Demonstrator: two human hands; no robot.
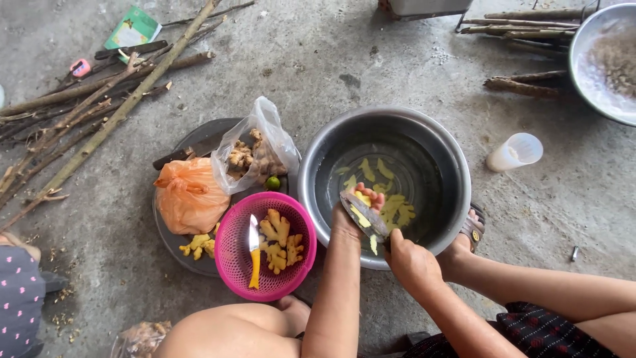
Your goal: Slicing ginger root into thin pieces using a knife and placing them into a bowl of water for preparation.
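Slicing ginger over the steel bowl [457, 192], centre of frame.
My left hand [354, 209] pinches the ginger piece [362, 197] at its fingertips; my right hand [411, 260] is closed round the knife [364, 217] handle. Blade seems to lie against the ginger, edge unclear. Keep fingertips curled back and slices thin, so they drop among the slices already in the bowl.

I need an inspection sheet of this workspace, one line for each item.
Surface: bare concrete floor.
Job's things: steel basin with water and yellow slices; pink basket with ginger pieces and a yellow-handled knife.
Clutter: orange bag, clear bag, plastic cup, sticks.
Grippers: left hand holds a yellow piece; right hand holds a blade.
Cables: nothing seen.
Surroundings: second basin, another person's sleeve.
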